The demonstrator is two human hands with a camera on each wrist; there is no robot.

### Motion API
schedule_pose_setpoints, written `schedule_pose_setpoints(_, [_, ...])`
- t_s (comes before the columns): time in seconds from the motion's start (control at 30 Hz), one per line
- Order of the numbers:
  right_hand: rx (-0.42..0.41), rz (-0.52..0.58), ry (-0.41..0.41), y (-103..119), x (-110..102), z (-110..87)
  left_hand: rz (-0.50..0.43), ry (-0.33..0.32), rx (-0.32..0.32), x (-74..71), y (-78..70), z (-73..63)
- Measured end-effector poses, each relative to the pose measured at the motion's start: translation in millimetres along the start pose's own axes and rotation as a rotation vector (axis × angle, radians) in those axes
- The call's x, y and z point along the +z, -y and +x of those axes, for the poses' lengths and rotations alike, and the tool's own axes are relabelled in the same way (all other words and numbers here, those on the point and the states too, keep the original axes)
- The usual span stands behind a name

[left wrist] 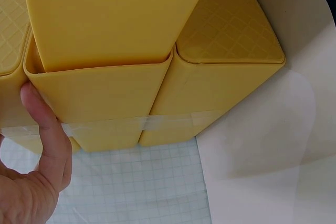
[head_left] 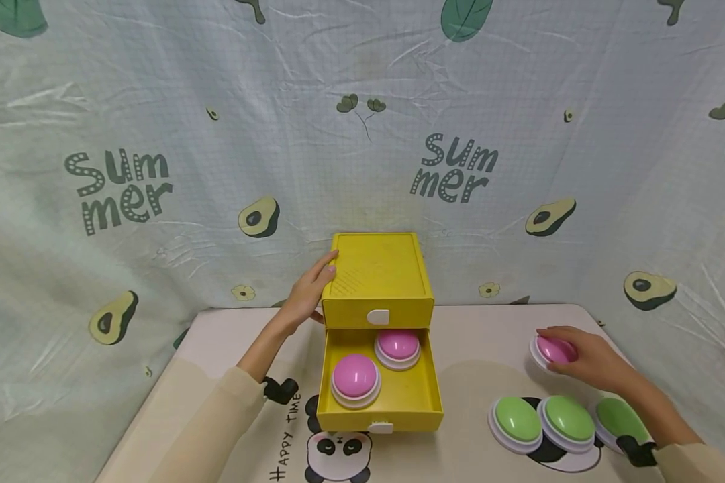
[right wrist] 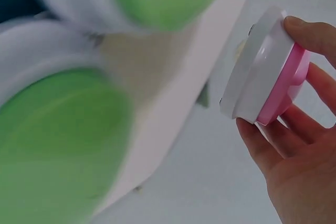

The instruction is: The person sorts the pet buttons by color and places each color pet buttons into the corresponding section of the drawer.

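A yellow two-tier drawer box (head_left: 377, 268) stands at the back of the table, its lower drawer (head_left: 407, 399) pulled out. Inside that drawer sit two pink dome push buttons, one near the front (head_left: 355, 376) and one farther back (head_left: 398, 345). My left hand (head_left: 305, 295) rests against the box's left side with extended fingers; the left wrist view shows a finger (left wrist: 46, 124) on its yellow wall. On the right, my right hand (head_left: 595, 359) grips a third pink push button (right wrist: 283, 85) by its white base, tilted sideways and raised above the table.
Several green push buttons (head_left: 518, 419) with white bases stand at the table's right front, below the right forearm. A patterned sheet (head_left: 302, 134) hangs behind the table (head_left: 477, 335). A panda print (head_left: 338, 456) marks the surface before the drawer.
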State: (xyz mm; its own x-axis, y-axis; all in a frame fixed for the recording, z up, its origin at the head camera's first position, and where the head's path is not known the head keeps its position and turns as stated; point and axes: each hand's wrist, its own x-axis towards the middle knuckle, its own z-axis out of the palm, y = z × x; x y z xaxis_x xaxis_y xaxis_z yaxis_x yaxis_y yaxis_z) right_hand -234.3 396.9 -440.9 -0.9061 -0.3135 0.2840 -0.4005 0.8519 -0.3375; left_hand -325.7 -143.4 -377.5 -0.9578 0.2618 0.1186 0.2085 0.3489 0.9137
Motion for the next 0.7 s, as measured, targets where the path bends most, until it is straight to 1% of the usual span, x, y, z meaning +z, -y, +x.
schedule_pose_setpoints(0.13, [-0.051, 0.012, -0.007, 15.2, -1.6, 10.2, -0.009, 0.001, -0.002, 0.5, -2.2, -1.0])
schedule_pose_setpoints(0.2, [-0.053, 0.024, 0.013, 24.0, -2.8, 14.6, -0.009, 0.002, -0.002, 0.9, -2.4, -1.0])
schedule_pose_setpoints(0.33, [-0.081, 0.020, 0.021, 41.4, -4.9, 22.4, 0.003, 0.002, -0.002, 1.3, -1.0, -0.6])
schedule_pose_setpoints(0.43, [-0.130, 0.014, 0.005, 54.0, -5.7, 27.3, 0.008, -0.001, 0.003, 1.3, -0.2, -0.8])
schedule_pose_setpoints(0.57, [-0.221, 0.000, -0.035, 72.0, -5.5, 34.5, 0.007, -0.003, 0.009, 0.7, -0.1, -1.3])
schedule_pose_setpoints(0.7, [-0.258, 0.015, -0.024, 93.2, -6.9, 41.5, 0.007, -0.003, 0.009, 0.1, -0.8, -1.8])
